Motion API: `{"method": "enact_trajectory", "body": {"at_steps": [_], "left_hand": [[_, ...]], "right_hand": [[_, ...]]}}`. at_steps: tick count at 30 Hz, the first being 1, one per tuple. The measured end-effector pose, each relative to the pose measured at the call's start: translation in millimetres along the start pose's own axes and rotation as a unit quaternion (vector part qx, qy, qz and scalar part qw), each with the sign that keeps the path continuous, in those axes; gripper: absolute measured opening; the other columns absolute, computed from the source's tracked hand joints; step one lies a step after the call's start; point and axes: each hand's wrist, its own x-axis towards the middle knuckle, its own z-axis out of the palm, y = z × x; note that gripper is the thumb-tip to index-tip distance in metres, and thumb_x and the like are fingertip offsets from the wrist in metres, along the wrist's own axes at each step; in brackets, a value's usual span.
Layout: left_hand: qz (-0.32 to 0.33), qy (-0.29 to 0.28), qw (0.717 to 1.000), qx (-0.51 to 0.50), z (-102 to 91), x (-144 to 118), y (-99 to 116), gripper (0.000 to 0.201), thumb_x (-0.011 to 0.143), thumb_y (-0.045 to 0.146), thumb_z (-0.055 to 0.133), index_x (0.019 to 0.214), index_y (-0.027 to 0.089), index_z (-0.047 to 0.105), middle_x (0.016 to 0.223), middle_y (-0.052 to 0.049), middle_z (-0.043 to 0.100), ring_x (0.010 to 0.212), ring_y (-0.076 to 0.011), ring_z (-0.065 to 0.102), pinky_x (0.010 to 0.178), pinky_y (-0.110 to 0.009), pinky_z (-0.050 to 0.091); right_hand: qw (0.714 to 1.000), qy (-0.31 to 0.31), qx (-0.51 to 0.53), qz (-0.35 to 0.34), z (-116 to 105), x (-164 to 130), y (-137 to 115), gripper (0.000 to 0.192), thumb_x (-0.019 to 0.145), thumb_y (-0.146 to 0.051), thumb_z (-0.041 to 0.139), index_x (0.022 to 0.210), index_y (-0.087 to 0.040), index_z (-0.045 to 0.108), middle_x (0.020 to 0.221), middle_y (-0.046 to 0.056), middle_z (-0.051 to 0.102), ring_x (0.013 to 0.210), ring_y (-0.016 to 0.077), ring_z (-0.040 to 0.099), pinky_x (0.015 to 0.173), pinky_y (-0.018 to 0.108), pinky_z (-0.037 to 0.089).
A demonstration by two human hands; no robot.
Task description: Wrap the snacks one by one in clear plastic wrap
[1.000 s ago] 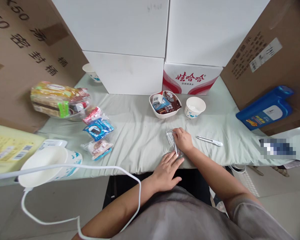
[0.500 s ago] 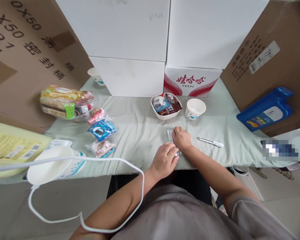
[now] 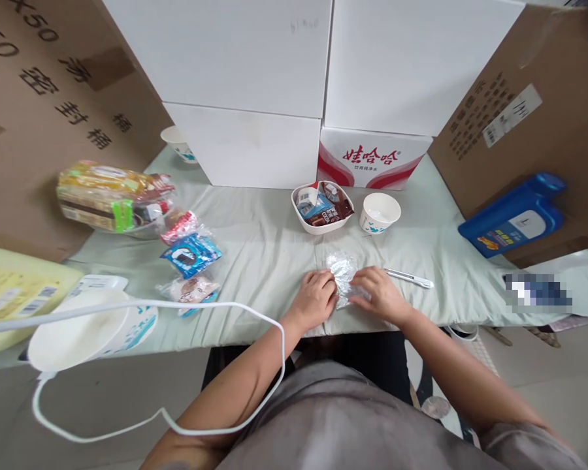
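On the left of the desk [image 3: 255, 254], a stack of white bowls [image 3: 78, 329] is sitting by the near edge, with small snack packets [image 3: 191, 253] lying further in, well apart from the work. Near the middle, the left hand [image 3: 315, 300] is pinching the left edge of a crumpled clear wrapper [image 3: 342, 271], fingers curled closed on the film. The wrapper is lying on the cloth just in front of the person, below the white dish of packets [image 3: 323, 207] and the paper cup [image 3: 381, 211]. The right hand [image 3: 382, 297] is gripping its right side, fingers bent onto the plastic. To handle it well, both hands should probably be holding close to the edges and pulling evenly, keeping the film flat against the cloth so it is not tearing or slipping. A slim pen-like tool [image 3: 409, 279] is lying just beside the right hand.
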Motion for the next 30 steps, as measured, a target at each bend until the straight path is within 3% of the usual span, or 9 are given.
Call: {"method": "enact_trajectory", "body": {"at_steps": [2, 6, 9, 13, 18, 21, 25, 30], "left_hand": [[0.004, 0.002, 1.000, -0.012, -0.5, -0.8, -0.5, 0.014, 0.089, 0.015, 0.050, 0.097, 0.019, 0.062, 0.113, -0.008, 0.063, 0.120, -0.0241, 0.052, 0.102, -0.045, 0.039], [0.016, -0.014, 0.999, -0.036, -1.3, -2.9, -2.2, 0.019, 0.092, 0.016, 0.047, 0.098, 0.021, 0.064, 0.112, -0.005, 0.067, 0.121, -0.0235, 0.051, 0.102, -0.044, 0.039], [0.025, -0.031, 0.997, -0.060, -0.5, -4.1, -4.3, 0.020, 0.091, 0.015, 0.047, 0.097, 0.021, 0.065, 0.110, -0.004, 0.068, 0.121, -0.0233, 0.052, 0.101, -0.043, 0.039], [0.004, 0.003, 0.995, -0.097, 3.7, -5.7, -8.6, 0.044, 0.085, 0.002, 0.040, 0.124, 0.018, 0.052, 0.111, -0.006, 0.069, 0.113, -0.0204, 0.058, 0.099, -0.042, 0.042], [-0.019, 0.020, 0.994, -0.102, 7.1, -5.7, -11.7, 0.070, 0.079, -0.001, 0.037, 0.146, 0.015, 0.024, 0.108, -0.008, 0.069, 0.106, -0.0214, 0.060, 0.097, -0.044, 0.044], [-0.018, 0.007, 0.995, -0.101, 4.8, -4.1, -10.3, 0.062, 0.081, 0.000, 0.038, 0.140, 0.018, 0.035, 0.108, -0.006, 0.067, 0.109, -0.0212, 0.058, 0.098, -0.044, 0.044], [-0.013, -0.003, 0.998, -0.057, 0.6, -1.7, -5.8, 0.039, 0.084, 0.006, 0.043, 0.117, 0.020, 0.058, 0.115, -0.009, 0.059, 0.113, -0.0239, 0.053, 0.098, -0.044, 0.045], [-0.040, 0.017, 0.999, -0.010, 0.5, 0.6, -2.0, 0.025, 0.085, 0.014, 0.052, 0.107, 0.018, 0.062, 0.117, -0.011, 0.052, 0.115, -0.0282, 0.046, 0.102, -0.049, 0.043]], "right_hand": [[0.998, -0.030, 0.013, -0.051, 5.2, -13.2, -16.1, 0.024, 0.093, -0.038, 0.055, 0.107, -0.020, 0.064, 0.108, 0.010, 0.066, 0.102, 0.0238, 0.056, 0.087, 0.039, 0.044], [0.998, -0.020, 0.014, -0.050, 6.1, -26.0, -35.3, 0.018, 0.096, -0.021, 0.047, 0.104, -0.020, 0.064, 0.100, 0.008, 0.068, 0.097, 0.0217, 0.058, 0.084, 0.038, 0.043], [0.997, -0.012, 0.045, -0.056, -3.5, -21.9, -38.5, 0.019, 0.096, -0.020, 0.046, 0.103, -0.020, 0.063, 0.099, 0.008, 0.069, 0.098, 0.0212, 0.058, 0.086, 0.038, 0.043], [0.999, -0.012, 0.051, 0.007, -8.7, 1.6, -29.0, 0.025, 0.100, -0.025, 0.038, 0.101, -0.018, 0.062, 0.091, 0.007, 0.069, 0.082, 0.0178, 0.061, 0.076, 0.031, 0.045], [0.988, -0.058, -0.076, 0.122, 8.4, 40.1, -5.9, 0.028, 0.100, -0.028, 0.038, 0.098, -0.017, 0.064, 0.088, 0.008, 0.067, 0.074, 0.0188, 0.059, 0.072, 0.030, 0.040], [0.984, -0.076, -0.112, 0.119, 22.4, 50.4, 1.9, 0.024, 0.097, -0.029, 0.044, 0.094, -0.016, 0.064, 0.089, 0.010, 0.065, 0.079, 0.0208, 0.058, 0.075, 0.031, 0.039], [0.986, -0.035, -0.106, 0.125, 36.3, 47.4, 2.4, 0.022, 0.096, -0.029, 0.046, 0.095, -0.015, 0.063, 0.090, 0.010, 0.063, 0.083, 0.0220, 0.055, 0.077, 0.032, 0.039], [0.985, -0.008, -0.097, 0.146, 36.3, 44.9, 10.0, 0.022, 0.095, -0.031, 0.047, 0.095, -0.016, 0.063, 0.089, 0.009, 0.062, 0.083, 0.0218, 0.054, 0.077, 0.032, 0.039]]}}
